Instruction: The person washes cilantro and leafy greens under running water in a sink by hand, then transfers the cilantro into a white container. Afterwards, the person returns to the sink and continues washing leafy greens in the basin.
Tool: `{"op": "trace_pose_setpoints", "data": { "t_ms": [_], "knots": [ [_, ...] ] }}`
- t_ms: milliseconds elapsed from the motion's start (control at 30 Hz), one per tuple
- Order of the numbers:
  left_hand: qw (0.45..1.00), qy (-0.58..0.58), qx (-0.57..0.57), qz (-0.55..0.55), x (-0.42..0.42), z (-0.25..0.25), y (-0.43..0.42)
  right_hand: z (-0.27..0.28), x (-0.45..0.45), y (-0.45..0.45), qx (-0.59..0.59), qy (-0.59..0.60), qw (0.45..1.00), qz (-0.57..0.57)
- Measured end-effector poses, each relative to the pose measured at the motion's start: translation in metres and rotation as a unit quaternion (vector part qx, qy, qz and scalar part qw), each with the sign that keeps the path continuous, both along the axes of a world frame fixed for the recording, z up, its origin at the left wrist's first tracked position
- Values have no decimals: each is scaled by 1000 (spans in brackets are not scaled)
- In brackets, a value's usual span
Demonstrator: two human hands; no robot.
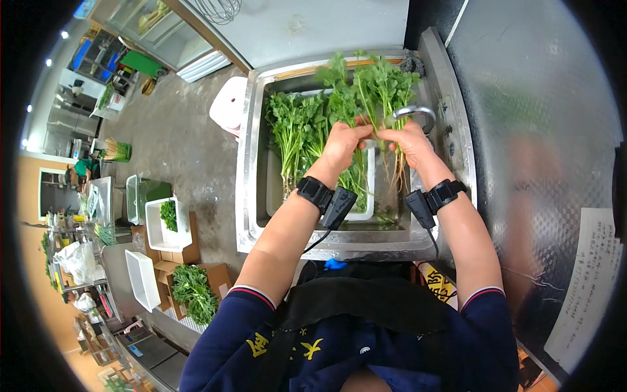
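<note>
Left hand, right hand — close together, stretched forward, gripping greens

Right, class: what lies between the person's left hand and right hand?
In the head view, green stems lie between the left hand and right hand.

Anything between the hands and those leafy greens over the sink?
Nothing visible: left hand and right hand both hold the leafy greens. The curved faucet arcs close by the right hand, but not in between.
</note>
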State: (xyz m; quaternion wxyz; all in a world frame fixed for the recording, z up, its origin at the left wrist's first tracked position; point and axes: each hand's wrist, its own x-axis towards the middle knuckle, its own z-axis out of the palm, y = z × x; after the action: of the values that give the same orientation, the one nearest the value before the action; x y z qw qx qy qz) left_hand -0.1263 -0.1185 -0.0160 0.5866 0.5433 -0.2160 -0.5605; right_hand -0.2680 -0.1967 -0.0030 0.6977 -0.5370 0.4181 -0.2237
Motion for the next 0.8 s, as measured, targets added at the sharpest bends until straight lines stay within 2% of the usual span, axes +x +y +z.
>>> {"op": "trace_pose_setpoints", "data": {
  "t_ms": [167, 267, 467, 567, 667, 800],
  "knots": [
    [1000, 14, -25, 5, -3, -2, -2, -3, -4, -6, 5, -8, 999, 33],
    [1000, -18, -5, -11, -5, 5, -1, -6, -5, -5, -17, -5, 1000, 18],
    [1000, 4, -11, -11, -4, 6, -2, 4, -5, -2, -8, 7, 1000, -23],
    [1000, -11, -20, 7, -2, -1, -5, 2, -9, -5, 26, 12, 999, 22],
    [1000, -25, -3, 7, -6, 7, -4, -4, -8, -5, -19, -1, 998, 54],
    [1000, -3, -14, -10, -5, 7, -3, 1, -1, 2, -16, 21, 1000, -16]
  ]
}}
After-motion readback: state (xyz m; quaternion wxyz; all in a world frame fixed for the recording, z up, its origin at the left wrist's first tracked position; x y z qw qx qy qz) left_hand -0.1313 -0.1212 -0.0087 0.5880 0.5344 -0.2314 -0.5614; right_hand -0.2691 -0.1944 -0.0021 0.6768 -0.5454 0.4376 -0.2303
